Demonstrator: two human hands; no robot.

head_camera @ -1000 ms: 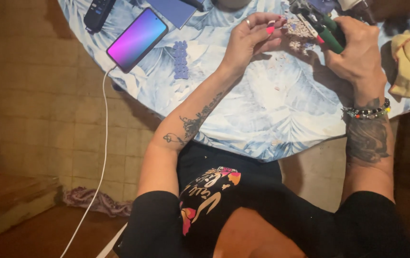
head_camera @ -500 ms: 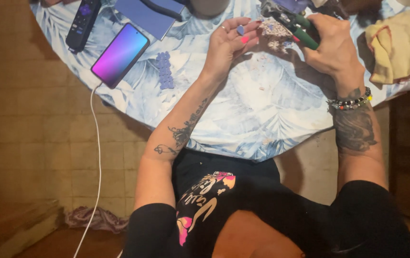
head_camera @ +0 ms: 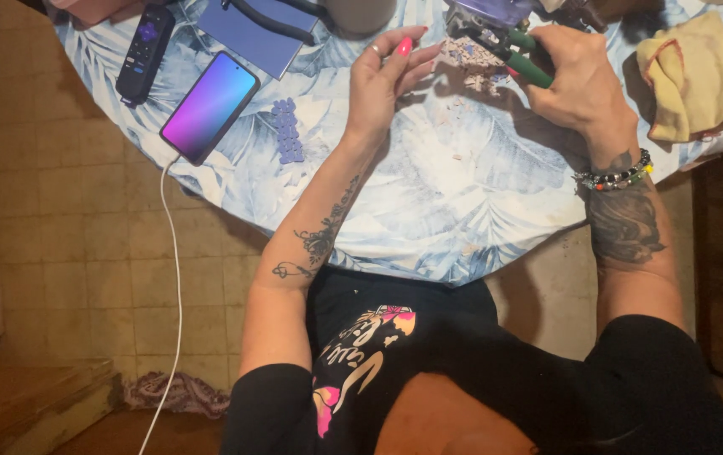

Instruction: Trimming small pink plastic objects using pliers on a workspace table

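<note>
My right hand (head_camera: 579,76) grips green-handled pliers (head_camera: 523,57) near the far edge of a round table with a blue leaf-print cloth (head_camera: 429,194). The plier jaws bite a small pale, crumbly piece (head_camera: 478,52), with bits of it scattered on the cloth beneath. My left hand (head_camera: 387,80), pink nails, is raised just left of that piece with its fingers loosely apart; its fingertips are close to the piece, and it holds nothing that I can see.
A lit phone (head_camera: 209,105) on a white cable (head_camera: 174,278) lies at the left, with a black remote (head_camera: 144,52) beyond it and a blue notebook (head_camera: 265,29). A small lavender strip (head_camera: 286,131) lies mid-left. A yellow cloth (head_camera: 690,76) sits at the right.
The view has tilted down, so the table sits lower in frame. Both hands stay together at the pale piece, the pliers still gripped.
</note>
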